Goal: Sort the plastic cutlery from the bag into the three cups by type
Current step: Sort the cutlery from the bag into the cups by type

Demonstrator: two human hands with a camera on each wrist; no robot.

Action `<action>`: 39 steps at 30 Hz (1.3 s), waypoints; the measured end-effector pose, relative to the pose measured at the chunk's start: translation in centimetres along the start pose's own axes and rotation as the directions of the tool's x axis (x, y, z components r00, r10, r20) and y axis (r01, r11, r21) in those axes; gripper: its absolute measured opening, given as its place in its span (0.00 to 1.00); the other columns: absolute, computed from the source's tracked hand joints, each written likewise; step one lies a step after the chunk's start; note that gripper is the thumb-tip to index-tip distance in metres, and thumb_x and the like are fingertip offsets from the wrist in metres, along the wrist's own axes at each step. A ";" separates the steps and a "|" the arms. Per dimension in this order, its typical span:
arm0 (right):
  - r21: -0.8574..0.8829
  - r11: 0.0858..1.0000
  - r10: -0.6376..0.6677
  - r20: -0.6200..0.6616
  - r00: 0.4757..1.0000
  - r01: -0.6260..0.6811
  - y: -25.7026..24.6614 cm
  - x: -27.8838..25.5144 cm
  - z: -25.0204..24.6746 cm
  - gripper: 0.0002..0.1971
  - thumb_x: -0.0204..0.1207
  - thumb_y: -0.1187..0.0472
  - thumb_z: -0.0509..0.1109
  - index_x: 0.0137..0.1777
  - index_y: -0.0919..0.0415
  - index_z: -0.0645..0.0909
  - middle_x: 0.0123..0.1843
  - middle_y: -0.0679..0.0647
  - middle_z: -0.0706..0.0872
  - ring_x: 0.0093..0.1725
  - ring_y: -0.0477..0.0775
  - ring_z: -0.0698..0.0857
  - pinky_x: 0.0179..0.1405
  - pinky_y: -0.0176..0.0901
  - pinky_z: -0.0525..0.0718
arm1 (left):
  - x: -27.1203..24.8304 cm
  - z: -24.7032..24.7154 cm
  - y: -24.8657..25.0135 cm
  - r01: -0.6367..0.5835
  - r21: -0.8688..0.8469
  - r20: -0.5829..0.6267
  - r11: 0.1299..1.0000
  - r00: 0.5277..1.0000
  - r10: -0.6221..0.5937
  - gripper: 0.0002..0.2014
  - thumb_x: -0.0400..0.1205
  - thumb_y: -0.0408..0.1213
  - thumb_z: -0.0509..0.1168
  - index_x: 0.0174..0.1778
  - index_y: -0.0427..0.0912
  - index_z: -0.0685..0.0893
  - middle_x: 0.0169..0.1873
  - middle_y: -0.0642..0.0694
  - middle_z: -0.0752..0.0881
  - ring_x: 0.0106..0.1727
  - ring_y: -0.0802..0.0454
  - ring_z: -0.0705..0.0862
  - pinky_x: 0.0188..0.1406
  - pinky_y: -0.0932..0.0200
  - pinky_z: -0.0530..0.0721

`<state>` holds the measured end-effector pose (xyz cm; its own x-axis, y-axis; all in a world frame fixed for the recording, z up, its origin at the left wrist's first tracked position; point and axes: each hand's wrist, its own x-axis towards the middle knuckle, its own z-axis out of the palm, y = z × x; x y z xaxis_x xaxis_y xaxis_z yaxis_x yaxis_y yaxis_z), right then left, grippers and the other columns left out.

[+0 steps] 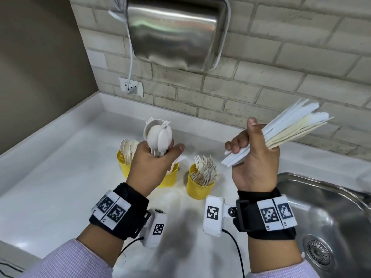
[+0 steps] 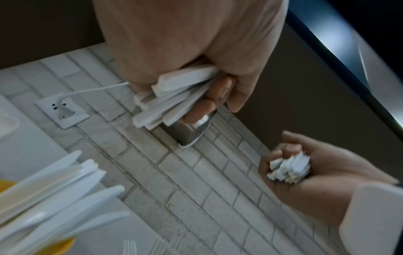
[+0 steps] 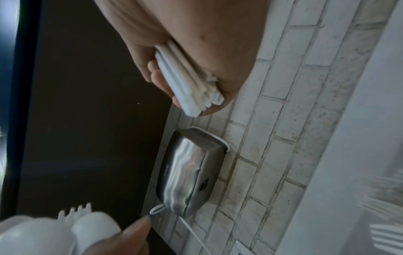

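Both hands hold sorted cutlery above three yellow cups.
At frame centre the left hand (image 1: 152, 157) grips a bunch of spoons (image 1: 158, 135); right of centre the right hand (image 1: 255, 157) clasps a bundle of knives (image 1: 291, 129). Below stand the spoon cup (image 1: 123, 165), middle cup (image 1: 169, 177) and fork cup (image 1: 198, 187) on the white counter (image 1: 50, 187).

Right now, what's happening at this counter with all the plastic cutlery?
A person is sorting it. The left hand grips a bunch of spoons with a fork or two among them; the right hand grips a bundle of knives. Three yellow cups stand below: one holds spoons, one holds forks, and the middle one is mostly hidden.
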<state>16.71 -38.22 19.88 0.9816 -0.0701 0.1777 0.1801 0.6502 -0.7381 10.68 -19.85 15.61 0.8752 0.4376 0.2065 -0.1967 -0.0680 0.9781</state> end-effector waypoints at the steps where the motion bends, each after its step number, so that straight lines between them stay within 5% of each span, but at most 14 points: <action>1: 0.008 1.000 0.005 -0.019 1.000 -0.005 -0.1 0.1 -0.2 0.15 0.84 0.64 0.72 0.35 0.55 0.74 0.25 0.53 0.70 0.22 0.53 0.72 0.30 0.43 0.75 | 0.1 -0.1 -0.1 0.018 -0.034 -0.001 0.999 1.000 -0.018 0.22 0.80 0.32 0.77 0.24 0.48 0.75 0.21 0.45 0.72 0.25 0.46 0.72 0.29 0.57 0.74; 11: 0.004 0.999 0.032 -0.012 0.999 -0.032 2.0 0.0 0.6 0.14 0.84 0.59 0.72 0.37 0.57 0.73 0.24 0.55 0.69 0.22 0.54 0.71 0.29 0.46 0.76 | 0.8 -2.1 0.0 0.078 -0.236 -0.055 0.969 0.994 -0.093 0.18 0.75 0.33 0.75 0.24 0.45 0.74 0.22 0.46 0.66 0.22 0.46 0.63 0.28 0.55 0.69; 19: -0.219 0.969 0.113 0.001 0.994 -0.110 8.4 -0.9 3.8 0.14 0.77 0.62 0.80 0.33 0.56 0.79 0.22 0.56 0.73 0.21 0.55 0.73 0.30 0.50 0.76 | 0.3 -3.4 -0.1 0.085 -0.235 -0.091 0.968 0.990 -0.109 0.20 0.76 0.32 0.73 0.23 0.46 0.70 0.22 0.46 0.62 0.23 0.47 0.60 0.27 0.57 0.67; 25: -0.289 0.912 0.268 -0.119 0.956 -0.292 12.8 -0.4 5.8 0.11 0.77 0.62 0.77 0.37 0.61 0.79 0.25 0.58 0.75 0.21 0.57 0.73 0.28 0.48 0.76 | 0.0 -4.4 0.2 0.074 -0.203 -0.131 0.976 0.986 -0.102 0.19 0.76 0.33 0.73 0.23 0.46 0.71 0.21 0.47 0.64 0.21 0.46 0.62 0.27 0.57 0.69; 31: -0.404 0.887 0.214 -0.066 0.975 -0.222 16.2 -0.3 5.9 0.15 0.81 0.54 0.76 0.46 0.68 0.82 0.31 0.62 0.80 0.25 0.54 0.77 0.22 0.37 0.77 | -0.7 -5.5 0.2 0.068 -0.151 -0.134 0.986 0.987 -0.089 0.20 0.77 0.34 0.73 0.24 0.45 0.71 0.21 0.45 0.66 0.19 0.46 0.65 0.29 0.54 0.68; 34: -0.488 0.854 0.185 -0.040 0.982 -0.181 18.2 -0.4 5.9 0.13 0.80 0.52 0.78 0.48 0.63 0.84 0.32 0.54 0.84 0.27 0.51 0.81 0.28 0.38 0.83 | -1.1 -6.0 0.3 0.077 -0.133 -0.135 0.988 0.986 -0.095 0.19 0.77 0.35 0.73 0.24 0.47 0.73 0.20 0.45 0.68 0.19 0.47 0.65 0.29 0.53 0.69; 37: -0.561 0.814 0.173 -0.009 0.985 -0.148 20.1 -0.7 5.6 0.13 0.76 0.45 0.79 0.49 0.53 0.86 0.36 0.43 0.90 0.38 0.50 0.89 0.45 0.53 0.91 | -1.4 -6.5 0.2 0.100 -0.115 -0.134 0.988 0.984 -0.115 0.19 0.77 0.36 0.74 0.24 0.47 0.73 0.19 0.46 0.68 0.21 0.45 0.65 0.30 0.48 0.69; 39: -0.603 0.790 0.153 0.020 0.988 -0.110 20.9 -0.8 5.3 0.15 0.76 0.46 0.79 0.54 0.56 0.88 0.39 0.42 0.91 0.41 0.44 0.90 0.48 0.50 0.91 | -1.6 -6.9 0.0 0.123 -0.096 -0.133 0.988 0.982 -0.135 0.19 0.77 0.37 0.74 0.24 0.48 0.74 0.19 0.46 0.68 0.22 0.44 0.65 0.31 0.45 0.69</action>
<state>19.36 -20.58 7.79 0.9961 0.0451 0.0754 0.0724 0.0656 -0.9952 6.23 -14.36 15.12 0.8272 0.5579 0.0669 -0.1293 0.0731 0.9889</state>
